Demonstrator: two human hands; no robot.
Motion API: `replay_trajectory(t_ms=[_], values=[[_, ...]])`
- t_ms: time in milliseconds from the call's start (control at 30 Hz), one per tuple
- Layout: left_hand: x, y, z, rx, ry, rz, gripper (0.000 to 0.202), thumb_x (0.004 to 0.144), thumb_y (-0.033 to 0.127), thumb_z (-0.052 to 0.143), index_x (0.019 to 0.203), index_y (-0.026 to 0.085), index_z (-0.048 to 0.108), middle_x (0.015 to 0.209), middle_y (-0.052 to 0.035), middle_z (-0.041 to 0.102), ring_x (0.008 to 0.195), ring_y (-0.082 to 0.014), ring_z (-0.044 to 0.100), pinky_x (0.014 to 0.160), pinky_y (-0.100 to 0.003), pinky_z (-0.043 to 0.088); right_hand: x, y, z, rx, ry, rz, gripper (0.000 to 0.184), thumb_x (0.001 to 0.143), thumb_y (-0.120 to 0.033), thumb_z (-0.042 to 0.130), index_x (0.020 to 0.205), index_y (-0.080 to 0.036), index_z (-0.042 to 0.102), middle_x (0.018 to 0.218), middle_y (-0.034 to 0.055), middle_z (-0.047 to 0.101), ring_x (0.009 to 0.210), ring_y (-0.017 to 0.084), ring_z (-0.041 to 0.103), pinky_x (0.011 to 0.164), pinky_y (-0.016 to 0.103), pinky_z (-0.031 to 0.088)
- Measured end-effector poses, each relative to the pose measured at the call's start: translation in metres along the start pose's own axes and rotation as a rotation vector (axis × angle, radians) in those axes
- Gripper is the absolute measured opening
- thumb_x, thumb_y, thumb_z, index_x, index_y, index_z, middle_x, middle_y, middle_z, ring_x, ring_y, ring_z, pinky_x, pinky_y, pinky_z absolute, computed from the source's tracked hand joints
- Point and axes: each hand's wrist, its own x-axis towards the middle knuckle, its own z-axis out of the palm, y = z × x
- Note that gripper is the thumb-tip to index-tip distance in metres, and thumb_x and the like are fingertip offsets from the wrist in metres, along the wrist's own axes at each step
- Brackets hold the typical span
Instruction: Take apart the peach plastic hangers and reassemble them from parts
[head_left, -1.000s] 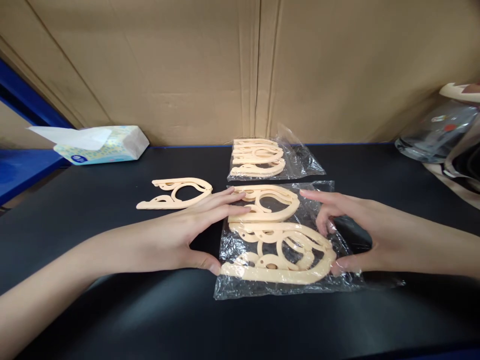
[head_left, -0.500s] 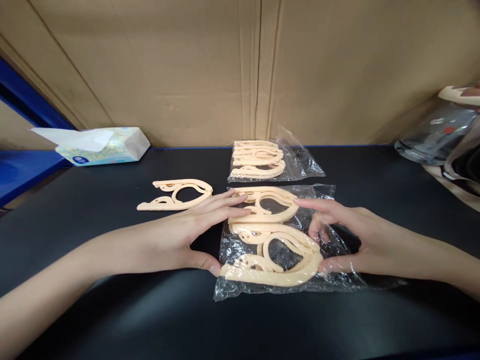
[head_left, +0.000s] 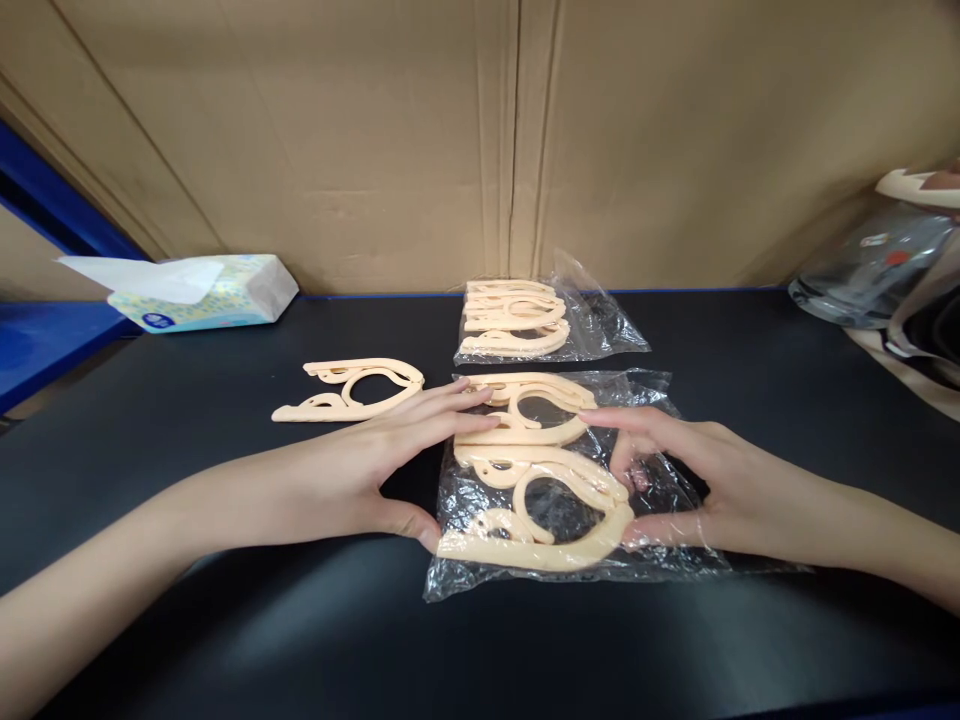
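Note:
A clear plastic bag [head_left: 652,560] lies flat in front of me with cream folding hangers [head_left: 540,552] in it, one above the other. My left hand [head_left: 405,450] is spread along the bag's left edge, fingertips on the upper hanger [head_left: 551,437] and thumb at the lower one's end. At the right, my right hand [head_left: 682,465] has its index finger against the upper hanger's curve and its thumb against the lower one's. Its other fingers are curled and partly behind the plastic. A loose cream folding hanger [head_left: 386,408] lies left of the bag, beyond my left fingers.
Behind the bag lies another clear bag [head_left: 600,335] holding several cream hangers. A tissue pack [head_left: 217,300] is at the back left. A transparent container [head_left: 870,270] stands at the far right. Cardboard [head_left: 375,150] walls off the back of the black table [head_left: 360,640].
My right hand has shifted slightly left, and the hangers in the bag have slid a little left with it. My left hand is almost unmoved.

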Motion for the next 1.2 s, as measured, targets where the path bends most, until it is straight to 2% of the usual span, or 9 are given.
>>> replay_trajectory(t_ms=[200, 400, 600, 800, 967, 1200], values=[[-0.001, 0.001, 0.001, 0.027, -0.013, -0.018, 0.082, 0.087, 0.051, 0.066, 0.152, 0.044, 0.017, 0.165, 0.0018, 0.01, 0.151, -0.0289, 0.01, 0.122, -0.051, 0.018, 0.001, 0.001, 0.0, -0.025, -0.017, 0.007, 0.071, 0.085, -0.042, 0.069, 0.148, -0.03, 0.038, 0.091, -0.0008, 0.068, 0.086, 0.017, 0.065, 0.084, 0.031, 0.05], [-0.001, 0.003, -0.001, 0.035, -0.014, -0.029, 0.081, 0.088, 0.052, 0.064, 0.152, 0.046, 0.015, 0.165, 0.0032, 0.01, 0.151, -0.0285, 0.01, 0.121, -0.053, 0.019, 0.001, 0.003, 0.001, -0.122, 0.001, -0.063, 0.067, 0.085, -0.043, 0.068, 0.146, -0.03, 0.043, 0.091, 0.0017, 0.067, 0.085, 0.019, 0.064, 0.082, 0.033, 0.05], [0.0, 0.003, 0.002, 0.043, -0.022, -0.068, 0.082, 0.087, 0.054, 0.063, 0.153, 0.044, 0.016, 0.165, 0.0032, 0.007, 0.151, -0.0296, 0.009, 0.121, -0.052, 0.019, 0.001, 0.002, 0.0, -0.172, 0.004, -0.153, 0.063, 0.088, -0.037, 0.062, 0.146, -0.028, 0.04, 0.09, 0.0014, 0.065, 0.078, 0.017, 0.062, 0.073, 0.03, 0.052], [0.0, 0.005, 0.002, 0.047, -0.017, -0.074, 0.082, 0.086, 0.055, 0.064, 0.152, 0.045, 0.017, 0.165, 0.0039, 0.008, 0.151, -0.0302, 0.011, 0.121, -0.053, 0.021, 0.002, 0.001, 0.0, -0.192, 0.017, -0.192, 0.062, 0.088, -0.031, 0.061, 0.146, -0.025, 0.039, 0.09, 0.0016, 0.065, 0.076, 0.017, 0.062, 0.073, 0.03, 0.052], [0.0, 0.008, 0.001, 0.069, -0.013, -0.068, 0.084, 0.085, 0.054, 0.066, 0.153, 0.042, 0.018, 0.165, 0.0021, 0.009, 0.151, -0.031, 0.012, 0.12, -0.053, 0.022, 0.002, 0.001, 0.001, -0.181, 0.018, -0.203, 0.069, 0.086, -0.025, 0.062, 0.148, -0.028, 0.032, 0.088, -0.001, 0.063, 0.073, 0.014, 0.06, 0.071, 0.027, 0.051], [-0.001, 0.012, 0.003, 0.119, -0.005, -0.091, 0.084, 0.087, 0.052, 0.065, 0.153, 0.045, 0.015, 0.165, 0.0057, 0.009, 0.151, -0.0282, 0.014, 0.12, -0.052, 0.024, -0.001, 0.005, 0.003, -0.176, 0.043, -0.235, 0.077, 0.084, -0.019, 0.064, 0.149, -0.034, 0.026, 0.089, -0.0037, 0.062, 0.073, 0.011, 0.059, 0.071, 0.024, 0.05]])
